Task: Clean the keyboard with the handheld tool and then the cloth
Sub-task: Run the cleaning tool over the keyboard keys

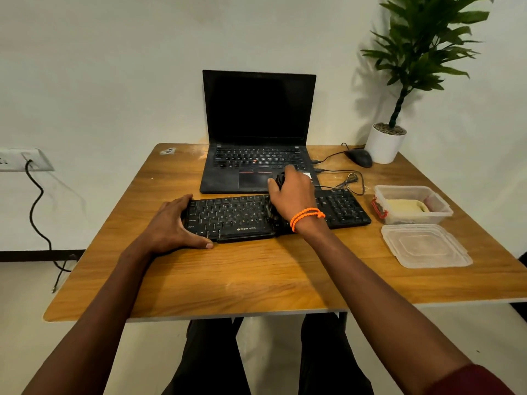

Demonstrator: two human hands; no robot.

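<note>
A black keyboard lies across the middle of the wooden table, just in front of an open laptop whose screen is dark. The left hand rests on the keyboard's left end, its fingers curled over the far corner and the thumb lying flat along the near edge. The right hand, with an orange band on the wrist, hangs over the keys to the right of the middle, its fingers closed around a dark handheld tool; the tool is mostly hidden by the hand, and its lower part is blurred against the keys. To the right stands an open plastic box with a yellowish cloth in it, and its lid lies nearer the table's front edge. A mouse and a potted plant sit at the far right corner.
</note>
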